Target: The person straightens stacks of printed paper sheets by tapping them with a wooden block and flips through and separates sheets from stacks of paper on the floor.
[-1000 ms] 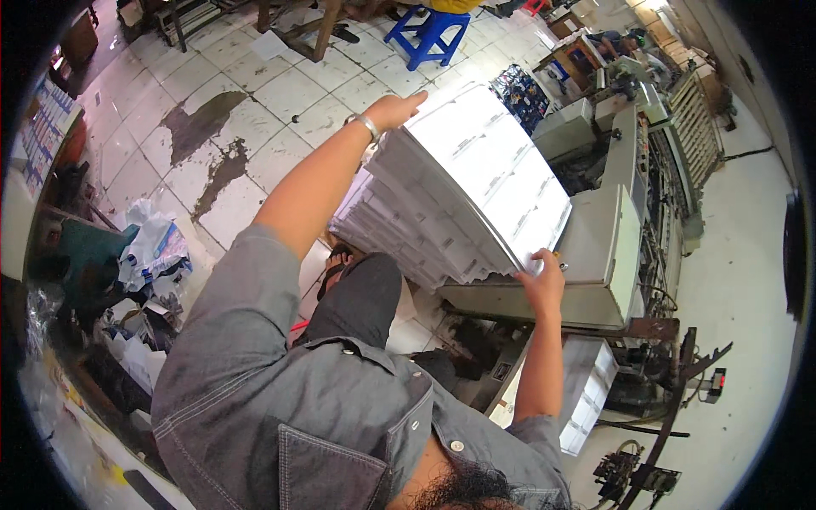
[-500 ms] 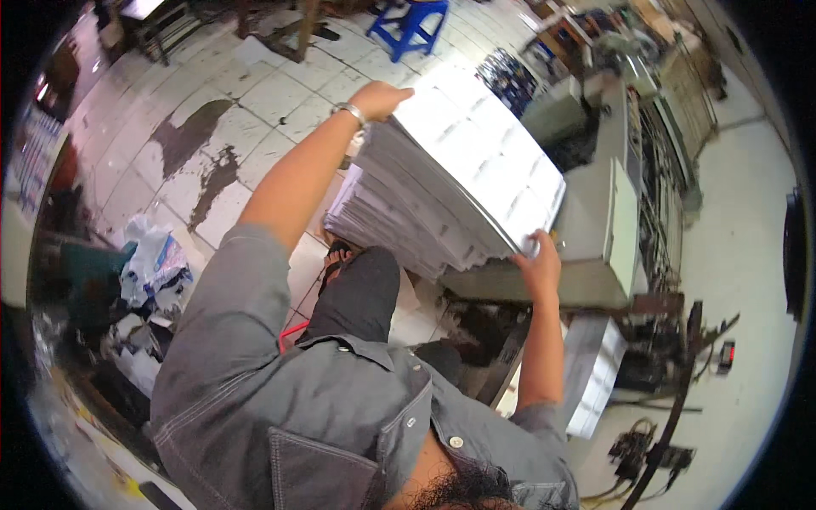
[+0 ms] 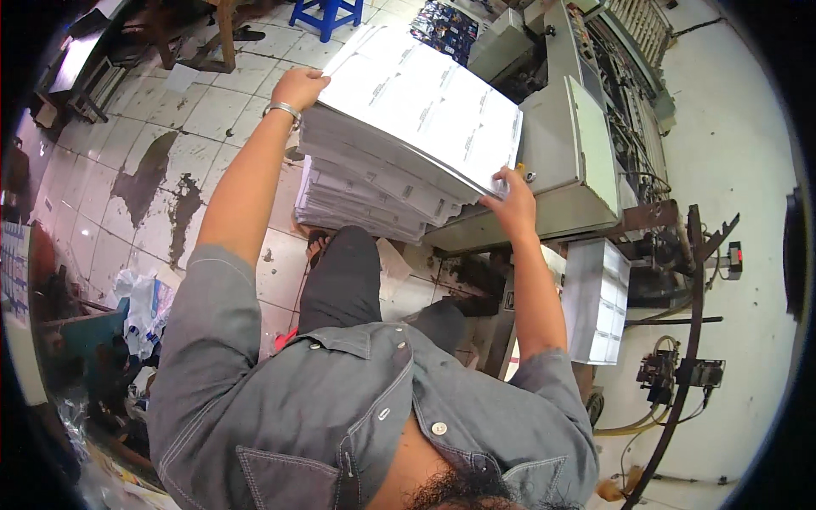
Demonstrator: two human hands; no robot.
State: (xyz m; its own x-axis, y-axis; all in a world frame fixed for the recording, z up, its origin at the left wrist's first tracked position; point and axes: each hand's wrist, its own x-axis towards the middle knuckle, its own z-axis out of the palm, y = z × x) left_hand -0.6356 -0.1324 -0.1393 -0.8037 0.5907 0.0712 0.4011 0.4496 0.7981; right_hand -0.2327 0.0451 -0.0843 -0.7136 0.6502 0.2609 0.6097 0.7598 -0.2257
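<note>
Paper [image 3: 425, 106] stands in a tall stack just beyond the person's knees [image 3: 349, 251], its near right corner pinched by the nearly closed right hand [image 3: 515, 206], its left corner touched by the half-curled left hand [image 3: 299, 87], whose grip is unclear, with a pale cabinet [image 3: 548, 140] alongside and a blue stool [image 3: 326, 27] farther off.

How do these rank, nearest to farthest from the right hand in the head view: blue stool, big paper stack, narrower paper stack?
1. Big paper stack: touching the right hand.
2. Narrower paper stack: lower, to the right.
3. Blue stool: upper left, at the top edge.
</note>
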